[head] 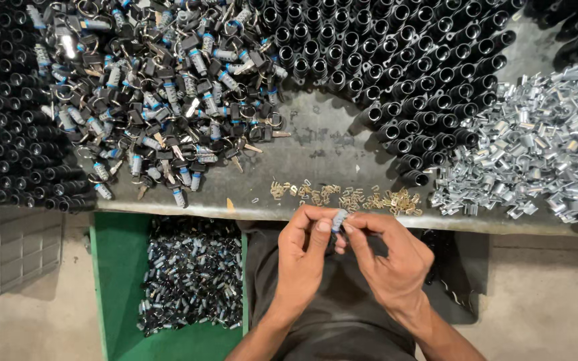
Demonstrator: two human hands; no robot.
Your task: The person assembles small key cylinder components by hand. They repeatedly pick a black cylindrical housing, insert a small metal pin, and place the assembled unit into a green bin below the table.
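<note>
A grey metal workbench (329,144) carries keyed lock cylinders (168,100), black tubes (396,73) and brass pins (349,196). At its near edge, the left hand (304,251) and right hand (386,257) together pinch a small silvery cylinder (338,219) between their fingertips.

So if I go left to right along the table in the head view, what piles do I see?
Black tubes → keys with black heads → more black tubes → shiny silver metal clips.

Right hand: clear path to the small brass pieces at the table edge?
Probably yes. The brass pieces lie uncovered just above the right hand, nothing between. But its fingers pinch a small silver cylinder together with the left hand.
</note>
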